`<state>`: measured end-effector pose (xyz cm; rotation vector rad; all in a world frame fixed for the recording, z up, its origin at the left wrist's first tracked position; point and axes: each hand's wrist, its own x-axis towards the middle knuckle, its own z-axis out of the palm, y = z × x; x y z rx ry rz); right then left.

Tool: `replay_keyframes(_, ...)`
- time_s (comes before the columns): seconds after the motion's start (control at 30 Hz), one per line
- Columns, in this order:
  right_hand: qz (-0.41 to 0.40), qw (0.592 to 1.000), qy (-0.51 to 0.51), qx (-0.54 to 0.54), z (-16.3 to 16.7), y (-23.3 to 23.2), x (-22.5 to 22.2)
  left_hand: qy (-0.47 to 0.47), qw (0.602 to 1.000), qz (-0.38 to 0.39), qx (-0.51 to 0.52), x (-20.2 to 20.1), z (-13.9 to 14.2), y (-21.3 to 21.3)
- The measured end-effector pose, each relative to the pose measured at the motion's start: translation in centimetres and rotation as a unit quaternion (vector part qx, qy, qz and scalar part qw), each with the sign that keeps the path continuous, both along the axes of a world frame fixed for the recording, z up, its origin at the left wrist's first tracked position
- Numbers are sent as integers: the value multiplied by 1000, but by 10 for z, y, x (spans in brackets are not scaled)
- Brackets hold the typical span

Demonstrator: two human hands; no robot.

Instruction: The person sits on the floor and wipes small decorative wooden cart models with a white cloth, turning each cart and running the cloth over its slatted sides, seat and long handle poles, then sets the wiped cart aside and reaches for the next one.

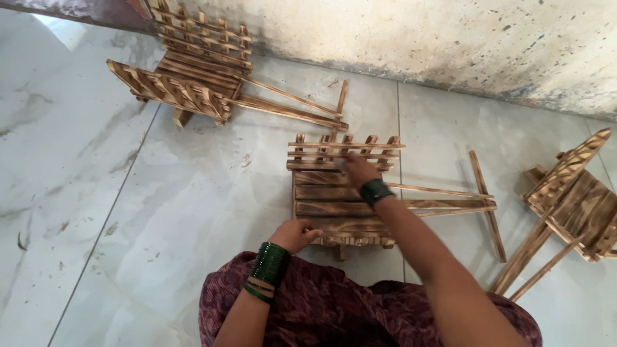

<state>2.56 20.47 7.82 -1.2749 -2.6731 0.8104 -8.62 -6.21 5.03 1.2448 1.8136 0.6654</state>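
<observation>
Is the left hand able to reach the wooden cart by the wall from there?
Probably not without leaning forward. The left hand rests on the near edge of the middle cart, and the cart by the wall lies well beyond it across bare floor. Nothing blocks the way.

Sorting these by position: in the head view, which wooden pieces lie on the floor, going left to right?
Wooden cart by the wall → wooden cart under both hands → tilted wooden cart at the right edge.

Likely a home craft workspace on the floor.
Several scorched-wood slatted carts (pixel 340 193) lie on marble-look floor tiles (pixel 193 212) beside a stained plaster wall (pixel 450 45).
</observation>
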Motion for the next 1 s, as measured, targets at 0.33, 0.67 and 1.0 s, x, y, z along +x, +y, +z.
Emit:
replay_keyframes(0.33, 118, 934, -295, 165, -11, 23, 65, 23, 999, 4, 23, 8, -11, 1)
replay_keyframes(0.67, 277, 959, -7, 62, -25, -99, -80, 15, 999, 30, 28, 6, 6, -1)
replay_keyframes(1.0, 350, 900, -259, 23, -21, -24, 4, -7, 1000, 9, -3, 1, 7, 0)
